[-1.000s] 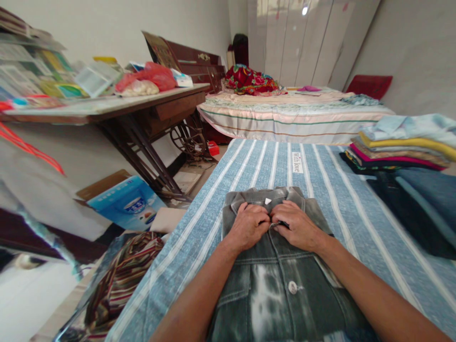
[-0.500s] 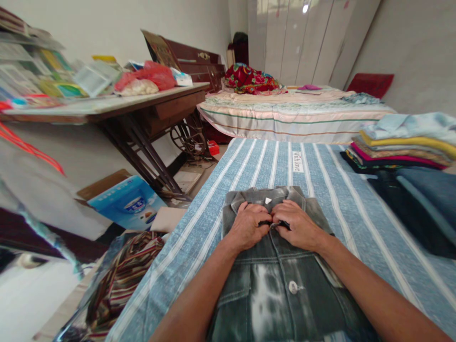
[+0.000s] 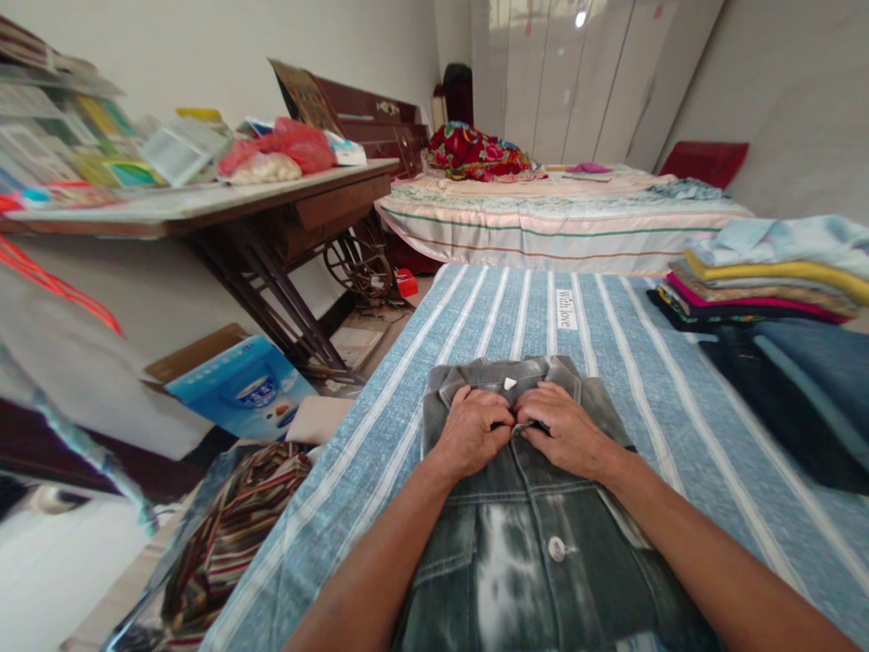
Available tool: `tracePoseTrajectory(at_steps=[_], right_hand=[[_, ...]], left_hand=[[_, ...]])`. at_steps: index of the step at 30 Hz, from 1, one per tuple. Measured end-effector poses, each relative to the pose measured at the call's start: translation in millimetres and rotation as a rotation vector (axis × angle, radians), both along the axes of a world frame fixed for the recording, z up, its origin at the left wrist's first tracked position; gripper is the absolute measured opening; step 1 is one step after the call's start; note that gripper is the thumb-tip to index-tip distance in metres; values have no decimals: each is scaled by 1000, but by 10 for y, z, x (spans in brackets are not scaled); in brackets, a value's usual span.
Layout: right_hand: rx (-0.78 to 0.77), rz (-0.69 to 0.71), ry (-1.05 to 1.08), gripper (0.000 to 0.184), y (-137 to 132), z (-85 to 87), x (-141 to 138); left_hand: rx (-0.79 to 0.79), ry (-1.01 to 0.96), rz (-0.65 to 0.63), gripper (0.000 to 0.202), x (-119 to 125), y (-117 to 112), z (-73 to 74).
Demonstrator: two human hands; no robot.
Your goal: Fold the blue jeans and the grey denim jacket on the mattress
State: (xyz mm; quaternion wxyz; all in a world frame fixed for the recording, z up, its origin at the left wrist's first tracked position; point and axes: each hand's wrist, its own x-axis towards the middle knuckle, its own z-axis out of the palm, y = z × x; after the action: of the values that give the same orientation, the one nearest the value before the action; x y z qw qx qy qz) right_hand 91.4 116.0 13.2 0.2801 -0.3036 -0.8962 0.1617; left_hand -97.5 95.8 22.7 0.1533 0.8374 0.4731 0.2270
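A dark grey-green denim jacket [image 3: 502,561] with bleached patches lies folded, front side up, on the blue striped bedspread [image 3: 400,398]. My left hand [image 3: 475,430] pinches the left side of its collar opening. Close beside it, my right hand [image 3: 560,426] grips the right side of the collar, thumb and fingers closed on the cloth. The two hands nearly meet at the top of the front placket. A metal button [image 3: 558,549] shows lower down the front. The fingertips are partly hidden in the collar's folds.
On the right lie a stack of folded clothes [image 3: 767,281] and folded dark trousers [image 3: 801,398]. A cluttered sewing machine table [image 3: 169,213] stands at left, with a blue box [image 3: 251,385] and striped cloth [image 3: 231,534] below. Another bed [image 3: 557,222] is behind.
Almost nothing differs. My hands keep their hold on the jacket collar, drawn slightly nearer each other, and the view has shifted a little.
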Motion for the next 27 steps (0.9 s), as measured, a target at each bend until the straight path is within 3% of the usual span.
tracePoseTrajectory(at_steps=[19,27], right_hand=[[24,-19,-23,13,3,-26,-36],[21,-36,-5,15,-2,-24,-52]], left_hand=[[-10,38,-20,18,-2,3,23],[-16,35,-44,20,1,-32,96]])
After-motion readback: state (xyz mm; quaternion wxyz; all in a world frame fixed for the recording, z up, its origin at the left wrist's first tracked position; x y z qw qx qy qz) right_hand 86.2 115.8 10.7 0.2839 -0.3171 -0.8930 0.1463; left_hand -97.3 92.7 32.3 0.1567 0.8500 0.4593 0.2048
